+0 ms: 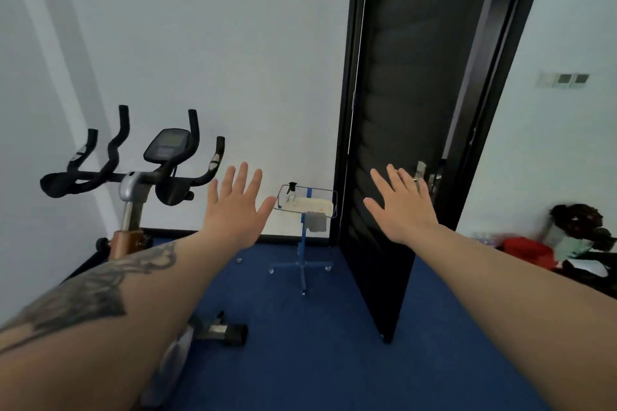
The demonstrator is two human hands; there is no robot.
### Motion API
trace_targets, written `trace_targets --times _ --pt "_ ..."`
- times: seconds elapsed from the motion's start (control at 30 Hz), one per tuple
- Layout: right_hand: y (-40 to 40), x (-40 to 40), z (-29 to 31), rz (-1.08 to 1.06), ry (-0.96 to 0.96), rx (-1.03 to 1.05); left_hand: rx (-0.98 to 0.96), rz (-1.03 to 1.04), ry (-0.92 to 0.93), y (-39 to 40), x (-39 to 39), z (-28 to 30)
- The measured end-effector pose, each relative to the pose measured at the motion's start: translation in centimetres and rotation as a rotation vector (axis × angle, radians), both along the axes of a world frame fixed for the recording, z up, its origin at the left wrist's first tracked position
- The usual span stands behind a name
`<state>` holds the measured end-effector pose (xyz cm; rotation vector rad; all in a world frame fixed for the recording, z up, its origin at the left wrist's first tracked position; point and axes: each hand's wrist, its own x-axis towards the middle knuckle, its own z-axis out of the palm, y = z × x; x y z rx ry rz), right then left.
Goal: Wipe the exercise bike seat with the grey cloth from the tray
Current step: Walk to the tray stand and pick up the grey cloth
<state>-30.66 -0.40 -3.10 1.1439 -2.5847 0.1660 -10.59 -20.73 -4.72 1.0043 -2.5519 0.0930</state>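
left hand (235, 210): palm out, fingers (241, 177) spread wide, nothing in it; just hanging in the air in front of the wall

right hand (402, 210): same deal, flat and splayed, holding nothing; it sits in front of the black door (400, 77)

gap between the hands: that's where the tray (329, 192) shows up, a clear one on a blue wheeled stand (303, 253), further off across the room than either hand

grey cloth (315, 222): looks like the small grey square hanging over the tray's front edge, just under a white folded cloth (312, 205) lying in the tray; kinda blurry so I'm going by colour; it hangs down rather than lying flat

also in the tray: a little pump bottle (291, 192) at the left end, apart from the grey cloth

which hand is nearer: in view the left thumb side is almost level with the tray's left corner, the right hand is a bit further off sideways; honestly either could go, both have to travel forward and slightly down

exercise bike (133, 177): off to the left, handlebars and console showing; can't see the seat, probably hidden under the left forearm

my read: nothing picked up yet; next move is a reach forward to the cloth; easy snag is pulling the white one along with it
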Motion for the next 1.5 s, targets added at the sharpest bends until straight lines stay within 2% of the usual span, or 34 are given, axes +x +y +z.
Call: trace_targets --times 0.4,0.83,1.0,1.2,1.5 --pt "-11.0 -11.1 -3.2 -0.042 -0.087 0.018 0.08 -0.114 -0.09 -11.2 -14.0 -2.8" --pt "-22.4 -30.6 -9.2 0.011 -0.221 0.139 0.224 -0.006 -0.153 -22.0 -31.9 -8.8" --pt "-26.6 -35.0 -12.2 0.036 -0.301 0.181 0.271 -0.028 -0.229 -25.2 -36.8 -11.4" --pt "-33.5 -40.0 -16.8 0.057 -0.374 0.225 0.359 0.002 -0.231 -32.2 -42.0 -15.2" --pt "-43.8 -46.8 -23.9 -0.056 -0.545 0.31 0.484 -0.058 -0.363 -43.5 -49.6 -21.9"
